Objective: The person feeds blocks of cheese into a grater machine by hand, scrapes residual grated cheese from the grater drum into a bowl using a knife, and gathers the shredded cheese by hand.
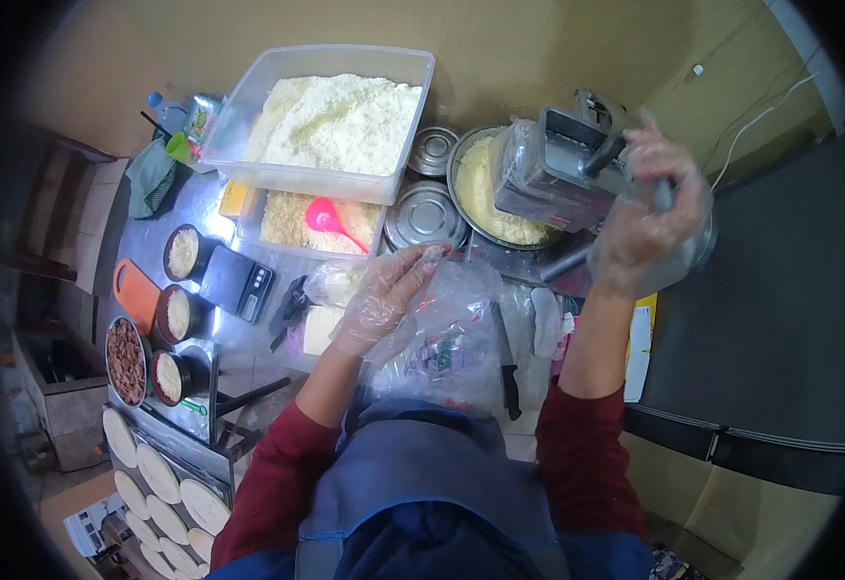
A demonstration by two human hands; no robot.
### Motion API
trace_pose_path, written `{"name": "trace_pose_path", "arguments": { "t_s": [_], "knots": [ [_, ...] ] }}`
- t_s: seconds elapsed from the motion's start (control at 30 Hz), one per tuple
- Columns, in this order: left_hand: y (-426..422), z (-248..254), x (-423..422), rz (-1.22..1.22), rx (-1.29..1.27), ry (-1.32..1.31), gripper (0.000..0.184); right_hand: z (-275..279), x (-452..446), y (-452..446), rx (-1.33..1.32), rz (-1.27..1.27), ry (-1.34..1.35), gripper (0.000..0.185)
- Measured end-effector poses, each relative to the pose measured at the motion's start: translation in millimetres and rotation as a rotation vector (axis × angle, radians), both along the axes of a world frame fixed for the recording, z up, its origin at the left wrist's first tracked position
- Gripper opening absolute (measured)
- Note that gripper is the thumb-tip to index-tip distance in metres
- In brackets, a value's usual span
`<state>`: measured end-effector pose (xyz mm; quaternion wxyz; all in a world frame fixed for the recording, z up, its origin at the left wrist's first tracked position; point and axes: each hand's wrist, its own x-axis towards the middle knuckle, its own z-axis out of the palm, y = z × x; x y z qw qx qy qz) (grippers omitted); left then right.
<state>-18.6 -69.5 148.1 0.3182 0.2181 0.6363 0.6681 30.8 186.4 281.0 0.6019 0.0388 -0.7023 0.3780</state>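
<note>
My left hand (384, 302), in a clear plastic glove, is over the front of the table with its fingers pressed together. Whatever lies between its fingertips is hidden. Beneath it and to its right lies a heap of clear plastic bags (447, 338), with a black-handled knife (509, 372) on it. My right hand (656, 208), also gloved, is raised beside a grey grating machine (568, 174). Its fingers curl around a grey lever handle (665, 196) at the machine's side. Below the machine's mouth, a round metal bowl (453, 184) contains pale yellow grated cheese (485, 193).
A clear tub (297, 177) of white shreds stands on another tub with a pink scoop (324, 215). Lidded pots (425, 215), a kitchen scale (239, 282), filled bowls (184, 253) and an orange board (136, 298) are leftward. Dough discs (158, 474) lie lower left; a dark appliance (780, 280) stands right.
</note>
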Motion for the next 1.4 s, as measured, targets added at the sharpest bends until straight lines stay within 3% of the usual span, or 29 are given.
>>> {"name": "trace_pose_path", "arguments": {
  "t_s": [0.17,0.6,0.67,0.8,0.97,1.13,1.2,1.3,1.4],
  "knots": [
    [10,-7,9,-0.026,0.034,0.119,0.034,-33,14,-19,0.243,-0.184,-0.086,0.026],
    [7,-9,19,-0.064,-0.003,0.136,0.035,-33,13,-18,0.185,-0.172,-0.102,0.020],
    [5,-10,18,-0.058,-0.006,0.201,0.035,-33,6,-17,0.091,-0.113,0.033,0.021],
    [5,-10,23,-0.018,-0.002,0.120,0.035,-48,8,-19,0.111,-0.075,0.050,0.021],
    [13,-6,30,-0.124,0.018,0.154,0.036,-50,10,-16,0.124,-0.095,0.014,0.024],
    [27,-19,56,-0.188,-0.034,0.135,0.028,-15,6,-6,0.078,-0.004,0.040,0.029],
    [35,-34,66,-0.236,-0.031,0.373,0.029,4,-4,13,0.054,0.032,0.049,0.028],
    [39,-35,75,-0.287,0.034,0.252,0.031,28,-21,52,0.163,-0.088,-0.005,0.027],
    [43,-34,82,-0.289,-0.029,0.329,0.034,50,-29,103,-0.013,0.179,-0.024,0.025]
  ]
}}
